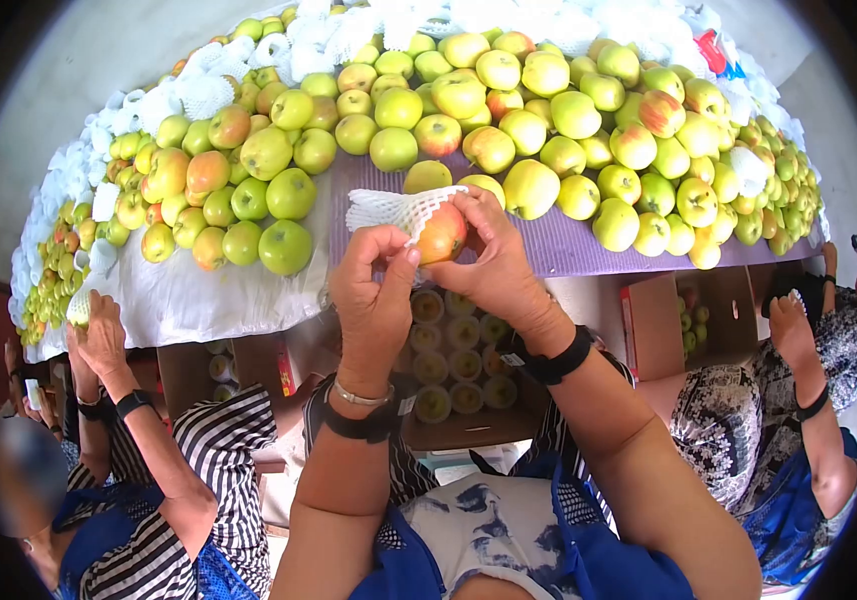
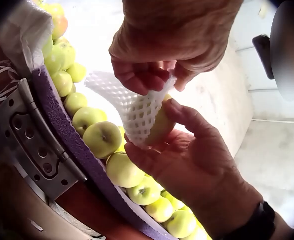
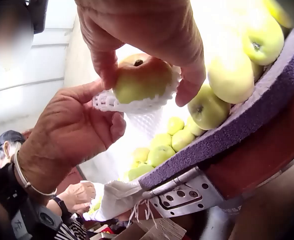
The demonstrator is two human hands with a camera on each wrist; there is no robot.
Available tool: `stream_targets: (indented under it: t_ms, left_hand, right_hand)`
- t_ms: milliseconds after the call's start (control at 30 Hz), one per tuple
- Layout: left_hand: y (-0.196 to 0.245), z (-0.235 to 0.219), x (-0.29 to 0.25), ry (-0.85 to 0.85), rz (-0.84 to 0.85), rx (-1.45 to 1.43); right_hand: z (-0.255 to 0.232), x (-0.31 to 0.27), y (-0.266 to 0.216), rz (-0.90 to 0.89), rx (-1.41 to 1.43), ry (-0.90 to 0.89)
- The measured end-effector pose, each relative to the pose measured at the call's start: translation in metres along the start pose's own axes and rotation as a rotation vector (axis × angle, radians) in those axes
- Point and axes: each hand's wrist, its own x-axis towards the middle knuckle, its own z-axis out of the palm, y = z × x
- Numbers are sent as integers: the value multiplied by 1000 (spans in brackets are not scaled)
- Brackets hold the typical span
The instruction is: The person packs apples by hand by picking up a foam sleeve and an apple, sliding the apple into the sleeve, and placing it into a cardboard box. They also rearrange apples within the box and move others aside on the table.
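Note:
A red-and-green apple (image 1: pixel 443 236) sits partly inside a white foam net sleeve (image 1: pixel 389 210), above the near edge of the table. My right hand (image 1: pixel 494 250) grips the apple by its sides, fingers and thumb curled round it. With finger and thumb, my left hand (image 1: pixel 374 290) pinches the rim of the sleeve. In the left wrist view the mesh (image 2: pixel 139 117) covers one side of the fruit and its loose end trails off to the left. The apple's stem hollow (image 3: pixel 138 63) is uncovered in the right wrist view.
Heaped apples (image 1: pixel 529 130) cover the purple-padded table (image 1: pixel 569 250), with foam sleeves (image 1: pixel 349 35) piled behind. Below, between the knees, stands a carton of wrapped apples (image 1: pixel 449 395). Another open carton (image 1: pixel 694 310) is at right. People work on both sides, one hand (image 1: pixel 104 335) at left.

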Motion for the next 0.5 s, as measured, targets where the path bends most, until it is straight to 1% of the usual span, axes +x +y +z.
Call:
stream_targets:
  t_ms: [67,133,167,233,300,333,433,500]
  left_hand:
    - [2,0,0,-35,13,24]
    - [5,-1,0,-102,59,103]
    - [5,-1,0,-92,-6,65]
    - [3,-1,-2,-73,-138,-10]
    - [-15,-6,-1,-63,-77,-118]
    - [-14,-7,2,-57,-47,-173]
    - [3,-1,2,81,-496,-337]
    - [2,7,1,6,-338,-295]
  right_hand:
    - [2,0,1,-62,-155,20]
    - [2,1,3,-87,-155,58]
    - [2,1,3,-99,-154,77]
    - [1,1,-2,-152,-247,85]
    - [0,1,-5,-199,-309,90]
    - [1,1,-5,-220,-325,91]
    - [2,1,-8,-272,-346,43]
    - [4,-1,-9,-305,-364,10]
